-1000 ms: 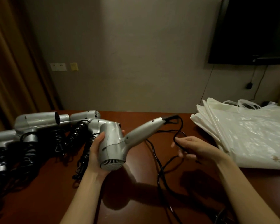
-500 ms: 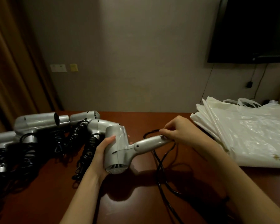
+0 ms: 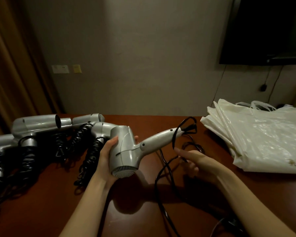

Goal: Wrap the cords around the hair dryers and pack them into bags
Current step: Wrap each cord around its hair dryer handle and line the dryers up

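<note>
Left hand point(image 3: 108, 156) gripping dryer point(image 3: 126, 149), handle up-right (grille down)

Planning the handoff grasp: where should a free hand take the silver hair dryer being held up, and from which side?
Take the tapered handle of the silver hair dryer at mid-length, coming from the right. The left hand already wraps the round body, and the handle sticks out right and upward, bare except for one black cord loop near its tip.
</note>
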`<control>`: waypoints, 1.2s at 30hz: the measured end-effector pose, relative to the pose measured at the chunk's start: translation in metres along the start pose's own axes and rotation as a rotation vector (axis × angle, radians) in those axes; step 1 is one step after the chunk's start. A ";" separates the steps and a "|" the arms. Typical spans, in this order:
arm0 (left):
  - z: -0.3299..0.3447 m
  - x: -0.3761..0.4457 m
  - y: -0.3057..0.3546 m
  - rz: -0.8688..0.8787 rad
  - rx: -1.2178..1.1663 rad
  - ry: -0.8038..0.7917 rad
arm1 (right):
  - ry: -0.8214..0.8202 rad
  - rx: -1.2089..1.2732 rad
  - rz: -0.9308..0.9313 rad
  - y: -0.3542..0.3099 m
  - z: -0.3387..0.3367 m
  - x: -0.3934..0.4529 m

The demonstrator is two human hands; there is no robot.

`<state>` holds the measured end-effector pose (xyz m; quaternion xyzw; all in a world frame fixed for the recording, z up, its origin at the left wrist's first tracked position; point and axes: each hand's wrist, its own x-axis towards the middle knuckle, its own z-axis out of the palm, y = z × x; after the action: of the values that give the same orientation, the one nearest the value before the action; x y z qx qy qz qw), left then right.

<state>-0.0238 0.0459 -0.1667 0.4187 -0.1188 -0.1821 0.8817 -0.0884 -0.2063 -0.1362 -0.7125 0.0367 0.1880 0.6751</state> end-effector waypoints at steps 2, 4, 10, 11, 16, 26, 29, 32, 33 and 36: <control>0.000 -0.001 0.002 -0.025 -0.005 -0.004 | 0.012 -0.133 0.028 0.000 -0.002 0.001; 0.000 -0.002 0.004 -0.065 0.024 -0.036 | 0.001 -0.201 0.013 -0.002 -0.010 -0.003; 0.000 -0.005 0.002 -0.234 0.284 -0.075 | 0.062 -0.521 -0.027 -0.012 -0.028 -0.018; 0.004 -0.006 0.001 -0.243 0.309 -0.062 | 0.116 -0.557 -0.041 -0.014 -0.025 -0.016; 0.016 -0.005 0.003 -0.029 0.451 0.032 | 0.539 -0.746 -0.435 -0.018 0.002 -0.019; 0.011 -0.001 0.002 0.256 0.401 0.287 | 0.075 -0.341 -0.356 -0.008 0.017 -0.018; 0.015 -0.001 0.004 0.249 0.344 0.273 | -0.001 -0.352 -0.257 -0.009 0.013 -0.022; 0.016 -0.002 0.006 0.212 0.261 0.241 | 0.016 -0.431 -0.107 -0.010 0.016 -0.027; 0.015 -0.004 0.008 0.193 0.219 0.222 | 0.038 -0.462 -0.055 -0.010 0.016 -0.028; 0.012 -0.007 0.013 0.134 0.199 0.140 | 0.047 -0.625 -0.059 -0.009 0.008 -0.025</control>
<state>-0.0313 0.0483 -0.1496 0.5069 -0.1022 -0.0807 0.8521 -0.1101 -0.2025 -0.1196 -0.8904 -0.0281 0.1538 0.4275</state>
